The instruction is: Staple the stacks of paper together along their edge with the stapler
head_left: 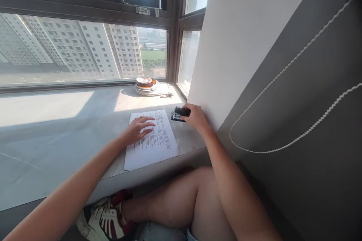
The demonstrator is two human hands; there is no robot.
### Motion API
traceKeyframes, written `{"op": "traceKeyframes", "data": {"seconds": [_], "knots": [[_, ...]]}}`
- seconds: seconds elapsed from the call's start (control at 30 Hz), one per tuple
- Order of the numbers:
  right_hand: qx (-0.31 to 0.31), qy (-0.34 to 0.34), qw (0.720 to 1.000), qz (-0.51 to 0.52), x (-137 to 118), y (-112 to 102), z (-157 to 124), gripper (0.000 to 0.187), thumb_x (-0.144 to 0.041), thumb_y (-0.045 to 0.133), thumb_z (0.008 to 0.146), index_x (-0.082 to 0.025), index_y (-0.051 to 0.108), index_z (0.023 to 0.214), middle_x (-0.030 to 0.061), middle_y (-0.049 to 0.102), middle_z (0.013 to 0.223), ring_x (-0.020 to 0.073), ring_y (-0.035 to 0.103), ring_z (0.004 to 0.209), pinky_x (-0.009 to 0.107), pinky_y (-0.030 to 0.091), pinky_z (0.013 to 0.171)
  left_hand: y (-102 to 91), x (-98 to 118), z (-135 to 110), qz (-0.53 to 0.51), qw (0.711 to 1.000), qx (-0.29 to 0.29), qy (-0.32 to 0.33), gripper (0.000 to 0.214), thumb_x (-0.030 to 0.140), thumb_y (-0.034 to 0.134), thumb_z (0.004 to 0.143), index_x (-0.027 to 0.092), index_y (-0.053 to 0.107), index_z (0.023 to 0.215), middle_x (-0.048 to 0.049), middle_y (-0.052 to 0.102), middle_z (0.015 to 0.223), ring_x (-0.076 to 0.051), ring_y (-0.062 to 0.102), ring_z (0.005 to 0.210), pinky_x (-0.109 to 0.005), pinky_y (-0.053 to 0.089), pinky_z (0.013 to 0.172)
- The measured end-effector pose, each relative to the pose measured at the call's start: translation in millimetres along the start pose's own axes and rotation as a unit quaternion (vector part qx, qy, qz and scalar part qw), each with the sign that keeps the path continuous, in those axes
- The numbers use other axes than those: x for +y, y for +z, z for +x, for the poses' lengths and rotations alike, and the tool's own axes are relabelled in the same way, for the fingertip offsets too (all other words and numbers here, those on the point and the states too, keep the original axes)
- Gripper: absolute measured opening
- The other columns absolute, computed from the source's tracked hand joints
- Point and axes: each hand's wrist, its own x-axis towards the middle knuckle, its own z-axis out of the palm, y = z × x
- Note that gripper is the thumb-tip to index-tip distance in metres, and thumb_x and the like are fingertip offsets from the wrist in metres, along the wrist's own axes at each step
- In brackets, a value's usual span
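Observation:
Printed paper sheets (162, 141) lie on the pale windowsill (93, 111), close to its front edge. My left hand (140, 128) rests flat on the paper, fingers spread, covering part of the text. To the right of the sheets, my right hand (195, 116) is closed around the rear of a black stapler (178, 112). The stapler's jaws point left toward the paper and stand apart from it. Some of its rear end is hidden by my fingers.
A stack of plates (147, 87) stands at the back corner, with a small beaded item (166, 95) beside it. A white wall (226, 37) rises close on the right. A bead chain (263, 153) hangs there. My legs are below the sill's edge.

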Motion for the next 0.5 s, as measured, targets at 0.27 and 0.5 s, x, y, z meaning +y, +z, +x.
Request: {"op": "traceKeyframes", "data": {"seconds": [0.27,0.5], "knots": [[-0.056,0.004,0.996,-0.063,9,22,-1,0.038,-0.005,0.074,0.081,-0.027,0.080,0.112,0.0081,0.082,0.103,0.0271,0.074,0.093,0.033,0.054,0.077,14.8,34,20,0.062,0.992,-0.112,-0.003,0.059,0.061,0.056,0.105,0.036,0.057,0.158,-0.0118,0.041,0.174,-0.048,0.036,0.158,-0.077,0.028,0.124],[-0.107,-0.029,0.994,0.020,26,30,8,0.046,0.001,0.071,0.080,-0.028,0.082,0.114,0.0035,0.083,0.111,0.0252,0.076,0.104,0.037,0.058,0.096,42.4,34,-2,0.077,0.993,-0.082,-0.046,0.062,0.062,0.051,0.106,0.039,0.049,0.164,-0.0113,0.041,0.174,-0.053,0.030,0.160,-0.084,0.020,0.121]]}}
